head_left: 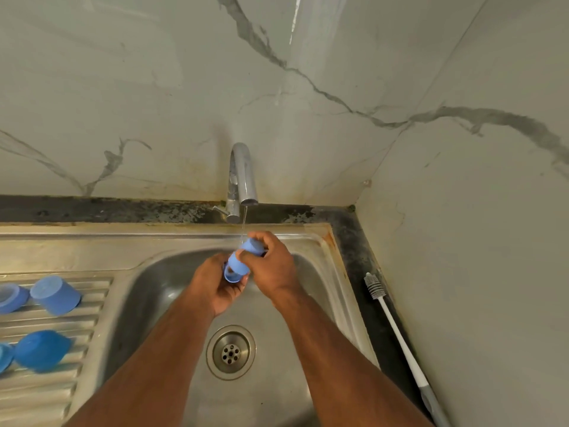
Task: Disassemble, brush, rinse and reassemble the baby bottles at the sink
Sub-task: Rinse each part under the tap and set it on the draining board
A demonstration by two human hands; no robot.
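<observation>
We held the blue bottle part (238,262) under the tap (243,177), right hand (271,266) gripping its far end, left hand (212,285) gripping the near ring.

Steel sink unit (172,238), ribbed drainboard (49,392) on its left carrying blue bottle parts: a cap (56,294), a ring (10,298) at the frame edge, a dome piece (41,350). Dark stone counter (360,241) right of the basin; white bottle brush (397,334) lies on it along the wall.

Grey-veined marble wall (154,87) meets a corner above a stained dark counter strip (123,209).
</observation>
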